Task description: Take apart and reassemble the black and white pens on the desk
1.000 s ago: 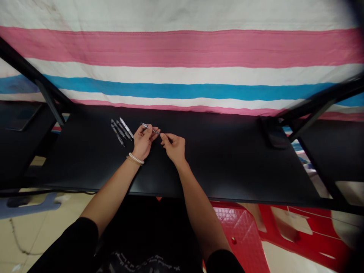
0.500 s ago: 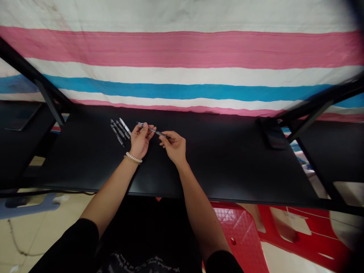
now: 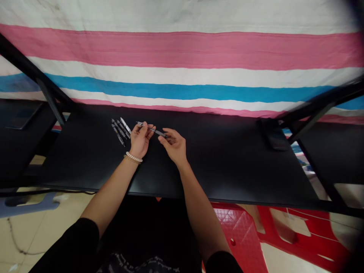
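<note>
**Slim clear-and-grey pen [image 3: 158, 132] between bare hands**

Above the smooth black tabletop [image 3: 233, 159], the left hand [image 3: 140, 142] pinches the pen; the right hand [image 3: 175, 146], loosely curled and partly open, surrounds its grey end, contact unclear. Three dark pens [image 3: 118, 135] and a white one lie leftward. White shirt lettering [image 3: 156, 262] seems too blurred to read.

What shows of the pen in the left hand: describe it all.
The pen is slim, apparently plastic, with a pale, glinting section by the left hand and a dark grey one nearer the right hand. It slants down rightward over the black table. The left hand pinches it; whether the right touches its lower end is unclear.
</note>
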Motion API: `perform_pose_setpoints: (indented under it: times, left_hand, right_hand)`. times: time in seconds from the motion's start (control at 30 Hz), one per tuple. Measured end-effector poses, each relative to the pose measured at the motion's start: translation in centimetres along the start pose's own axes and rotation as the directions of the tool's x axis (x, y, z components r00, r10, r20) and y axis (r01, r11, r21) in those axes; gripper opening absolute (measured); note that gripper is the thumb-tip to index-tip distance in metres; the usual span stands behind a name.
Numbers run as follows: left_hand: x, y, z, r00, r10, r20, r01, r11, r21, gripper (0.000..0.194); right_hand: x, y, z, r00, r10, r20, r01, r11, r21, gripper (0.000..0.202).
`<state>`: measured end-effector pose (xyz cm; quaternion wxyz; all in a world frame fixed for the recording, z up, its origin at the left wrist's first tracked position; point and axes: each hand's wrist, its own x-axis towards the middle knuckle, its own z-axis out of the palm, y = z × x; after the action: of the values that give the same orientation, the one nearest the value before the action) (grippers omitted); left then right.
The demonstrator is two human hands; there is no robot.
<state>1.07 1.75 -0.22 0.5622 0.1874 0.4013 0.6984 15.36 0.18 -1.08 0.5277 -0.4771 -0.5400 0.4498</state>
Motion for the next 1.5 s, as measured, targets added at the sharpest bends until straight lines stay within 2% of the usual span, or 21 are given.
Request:
perform_pose_setpoints:
  times: [0.13,0.23,0.37,0.47,0.6,0.87,1.13,1.37,1.5]
  left_hand:
    - [-0.05,0.06,0.05,1.0,0.002,0.0,-0.002,1.0,0.006,0.029]
    - [-0.05,0.07,0.02,1.0,0.004,-0.003,-0.004,1.0,0.006,0.03]
    - [-0.04,0.05,0.0,1.0,0.003,0.02,-0.003,1.0,-0.004,0.03]
    - [-0.02,0.06,0.02,1.0,0.013,0.002,-0.013,1.0,0.0,0.03]
    - [-0.02,0.11,0.03,1.0,0.016,-0.003,-0.016,1.0,0.006,0.029]
    - [0.03,0.16,-0.04,1.0,0.027,0.005,-0.027,0.999,-0.025,0.033]
    - [-0.17,0.07,-0.01,1.0,-0.019,0.021,0.019,1.0,-0.009,0.034]
    - [-0.14,-0.08,-0.15,0.997,-0.025,0.068,0.026,1.0,-0.01,0.033]
    - [-0.01,-0.05,-0.28,0.999,0.005,0.049,-0.004,1.0,-0.012,0.034]
  right_hand:
    - [0.06,0.16,0.03,0.999,0.026,0.047,-0.027,1.0,0.016,0.039]
    - [0.03,0.12,0.07,0.999,0.017,0.031,-0.019,0.999,0.045,0.043]
    - [0.03,0.1,0.0,0.997,0.045,0.069,-0.046,0.999,0.0,0.044]
    - [0.09,0.16,0.02,0.999,0.025,0.038,-0.026,0.999,0.042,0.052]
    - [0.05,0.16,0.14,0.996,0.066,0.067,-0.069,0.996,0.054,0.044]
    - [-0.16,-0.26,0.11,0.994,0.078,0.074,-0.079,0.997,0.022,0.047]
    - [-0.26,-0.12,0.51,0.998,0.038,0.048,-0.044,0.99,0.136,0.039]
    - [-0.03,-0.51,0.51,0.981,0.159,0.112,-0.173,0.977,0.127,0.049]
    - [0.03,-0.35,0.63,0.995,0.083,0.057,-0.09,0.986,0.139,0.052]
